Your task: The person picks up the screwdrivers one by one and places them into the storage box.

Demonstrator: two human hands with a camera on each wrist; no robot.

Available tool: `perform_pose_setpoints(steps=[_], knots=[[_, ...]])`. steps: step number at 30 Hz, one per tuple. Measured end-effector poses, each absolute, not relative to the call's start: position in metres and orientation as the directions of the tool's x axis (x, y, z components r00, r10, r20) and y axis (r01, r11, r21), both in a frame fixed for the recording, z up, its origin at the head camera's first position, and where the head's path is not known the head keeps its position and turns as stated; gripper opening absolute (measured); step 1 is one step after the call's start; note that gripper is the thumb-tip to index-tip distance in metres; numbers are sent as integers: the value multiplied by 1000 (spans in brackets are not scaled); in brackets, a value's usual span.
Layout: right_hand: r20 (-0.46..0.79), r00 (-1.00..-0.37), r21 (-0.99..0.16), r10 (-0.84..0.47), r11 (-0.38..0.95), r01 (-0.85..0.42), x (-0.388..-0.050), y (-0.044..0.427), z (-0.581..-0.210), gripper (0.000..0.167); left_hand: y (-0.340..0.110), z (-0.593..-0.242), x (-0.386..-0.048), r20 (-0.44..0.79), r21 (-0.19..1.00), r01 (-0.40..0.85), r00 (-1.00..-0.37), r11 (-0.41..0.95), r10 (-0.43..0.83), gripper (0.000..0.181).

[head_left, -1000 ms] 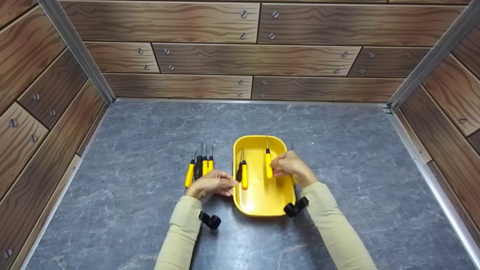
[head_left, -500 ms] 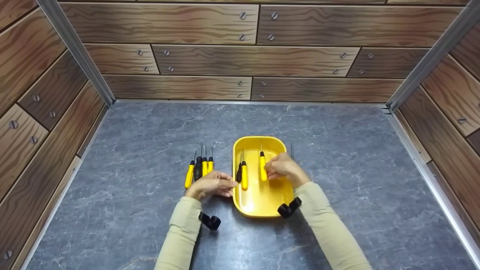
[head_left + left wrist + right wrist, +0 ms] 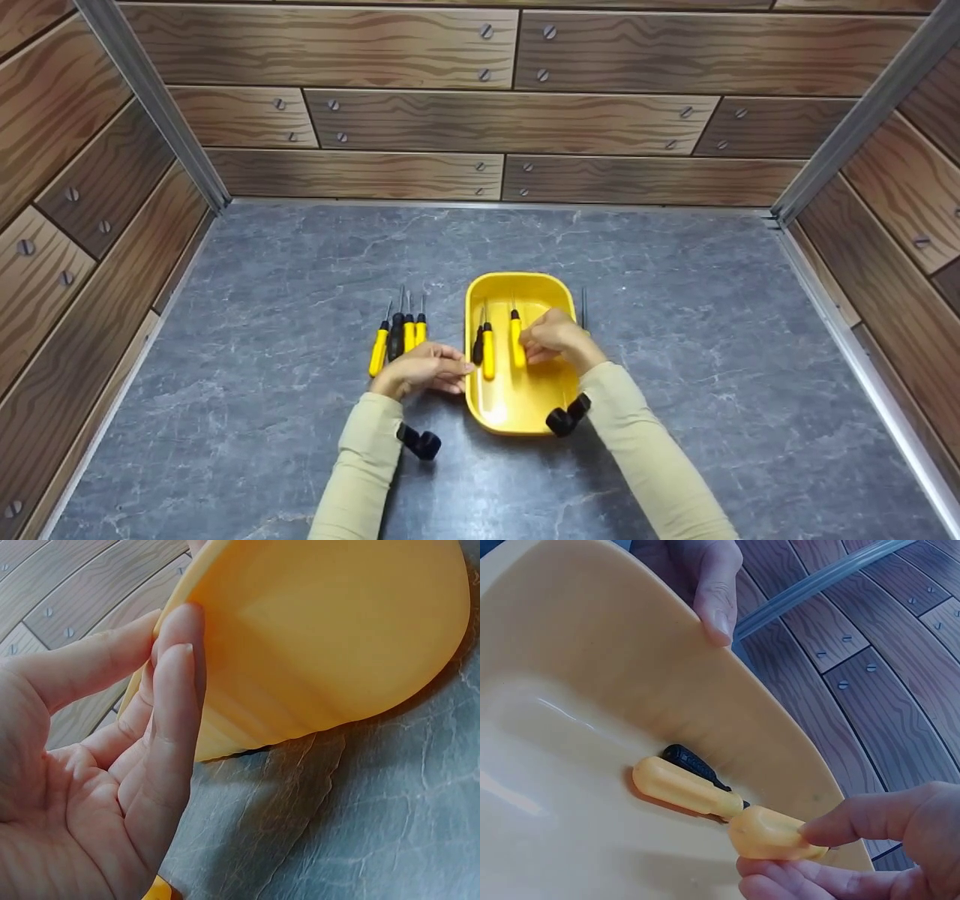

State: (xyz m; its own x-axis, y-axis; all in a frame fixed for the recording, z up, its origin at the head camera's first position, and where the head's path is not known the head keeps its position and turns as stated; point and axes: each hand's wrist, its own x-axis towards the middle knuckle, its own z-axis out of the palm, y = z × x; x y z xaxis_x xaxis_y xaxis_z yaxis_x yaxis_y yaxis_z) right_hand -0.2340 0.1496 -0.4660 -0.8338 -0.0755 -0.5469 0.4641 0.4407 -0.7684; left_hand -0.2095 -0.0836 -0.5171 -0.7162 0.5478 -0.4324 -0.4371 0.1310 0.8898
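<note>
A yellow tray (image 3: 525, 405) with raised walls stands in the middle of the table. My left hand (image 3: 142, 735) pinches its left rim between thumb and fingers. Inside, along the left wall, a black-handled screwdriver (image 3: 694, 763) and a yellow-handled screwdriver (image 3: 682, 787) lie side by side. Over the tray's right half, my right hand (image 3: 556, 336) holds another yellow-handled screwdriver (image 3: 517, 337) by its handle, thumb on one side and fingers on the other. Its shaft points away from me. In the right wrist view the held handle hides the shafts of the lying ones.
Left of the tray, several screwdrivers (image 3: 380, 349) with yellow or black handles lie in a row, partly behind the left hand. A metal shaft (image 3: 584, 304) shows just beyond the tray's right rim. Wood-patterned walls (image 3: 360, 176) border the grey table (image 3: 300, 262).
The right hand has moved left over the tray with the screwdriver, bringing it closer to the two lying there. My left hand stays on the rim.
</note>
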Motion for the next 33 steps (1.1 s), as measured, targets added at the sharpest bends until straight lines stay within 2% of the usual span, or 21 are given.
perform_pose_setpoints(steps=[15, 23, 33], knots=[[-553, -830, -739, -70, 501, 450, -238, 137, -472, 12, -84, -516, -209, -447, 882, -453, -719, 130, 532, 5], [-574, -817, -728, -54, 489, 480, -239, 130, -479, 9, -84, -517, -209, -445, 883, -451, -713, 130, 542, 8], [-583, -810, -717, -53, 503, 483, -238, 129, -483, 15, -84, -518, -210, -452, 877, -463, -710, 126, 540, 7]])
